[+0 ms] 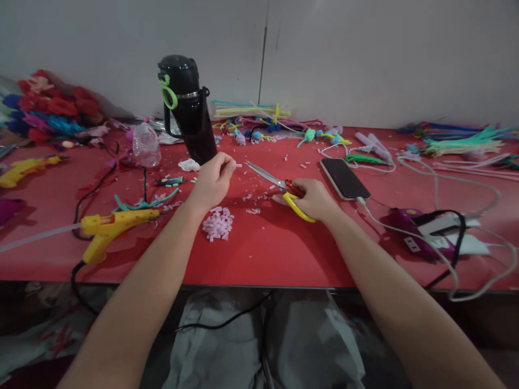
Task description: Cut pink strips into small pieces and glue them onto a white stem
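My left hand (214,181) is closed in a pinch above the red table (259,259). A short pale pink pipe cleaner piece (238,165) sticks out to the right from its fingertips. My right hand (310,199) is wrapped round the yellow and red handles of a pair of scissors (265,174). The blades point up and left, their tips just right of the pink piece and apart from it. Below my left hand lies a heap of short pink cut pieces (218,223). Loose pink bits are scattered between the hands.
A black bottle (190,108) stands behind my left hand. A yellow glue gun (109,229) lies at left with its cord. At right are a phone (344,178) on a white cable and a purple tool (417,237). Bundles of pipe cleaners (466,140) lie along the wall.
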Available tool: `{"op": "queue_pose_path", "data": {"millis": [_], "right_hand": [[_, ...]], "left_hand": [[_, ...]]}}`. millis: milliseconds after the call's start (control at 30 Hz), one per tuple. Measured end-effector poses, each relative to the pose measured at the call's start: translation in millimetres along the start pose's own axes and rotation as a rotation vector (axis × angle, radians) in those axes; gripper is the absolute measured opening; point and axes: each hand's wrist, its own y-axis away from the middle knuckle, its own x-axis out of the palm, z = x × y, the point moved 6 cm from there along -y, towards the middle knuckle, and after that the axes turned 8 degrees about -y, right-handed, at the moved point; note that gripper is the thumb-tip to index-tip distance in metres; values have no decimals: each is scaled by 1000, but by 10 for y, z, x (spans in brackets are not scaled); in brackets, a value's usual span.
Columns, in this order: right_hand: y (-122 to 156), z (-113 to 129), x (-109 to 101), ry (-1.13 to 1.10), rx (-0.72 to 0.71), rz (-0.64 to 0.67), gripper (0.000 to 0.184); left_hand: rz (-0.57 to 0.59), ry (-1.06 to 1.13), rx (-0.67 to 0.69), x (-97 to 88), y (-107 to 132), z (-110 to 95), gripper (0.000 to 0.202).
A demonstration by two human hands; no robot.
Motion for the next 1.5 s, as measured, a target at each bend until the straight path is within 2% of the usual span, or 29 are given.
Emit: {"op": "queue_pose_path", "data": {"millis": [567, 1500], "right_hand": [[-5, -19, 24, 33, 8, 8, 63], [-8, -19, 27, 12, 22, 40, 63]], "left_hand": [[14, 40, -10, 31, 24, -77, 16], [18, 4, -28, 25, 14, -65, 15]]}}
